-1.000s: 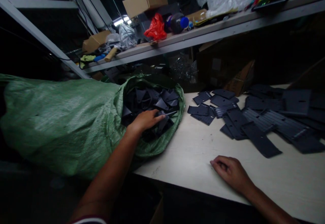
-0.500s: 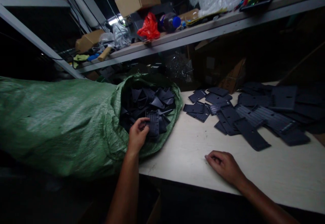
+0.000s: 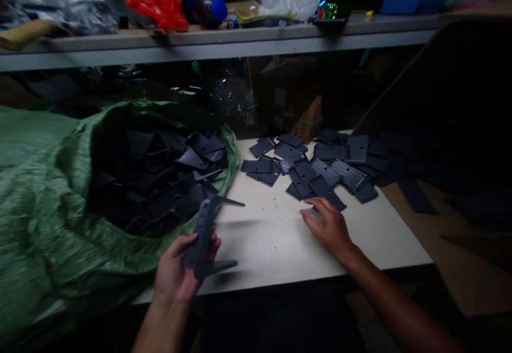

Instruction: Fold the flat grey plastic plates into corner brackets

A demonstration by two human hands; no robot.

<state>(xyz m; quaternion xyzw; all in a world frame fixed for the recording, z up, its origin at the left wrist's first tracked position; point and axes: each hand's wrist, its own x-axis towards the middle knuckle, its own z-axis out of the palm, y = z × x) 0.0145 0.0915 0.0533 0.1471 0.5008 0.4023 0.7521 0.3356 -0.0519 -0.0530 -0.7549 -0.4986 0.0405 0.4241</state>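
My left hand (image 3: 180, 267) grips a dark grey plastic bracket (image 3: 203, 230) with two pointed legs stretching to the right, held above the table's front left part. Behind it lies a green woven sack (image 3: 52, 225), its mouth facing the table and full of similar dark plastic parts (image 3: 160, 182). Over the table, my right hand (image 3: 328, 225) has its fingers apart and holds nothing. Its fingertips are close to a loose pile of flat dark plastic plates (image 3: 304, 174), some ribbed; whether they touch the nearest plate I cannot tell.
The pale table (image 3: 256, 267) ends at a front edge below my hands. More dark pieces lie to the right by a cardboard sheet (image 3: 460, 273). Above the back runs a shelf (image 3: 240, 43) with a red plastic bag (image 3: 160, 1) and a blue-capped bottle (image 3: 210, 9).
My left hand has come out of the sack's mouth, now with the bracket in its grip. My right hand has opened and moved nearer the plates. The view has swung right.
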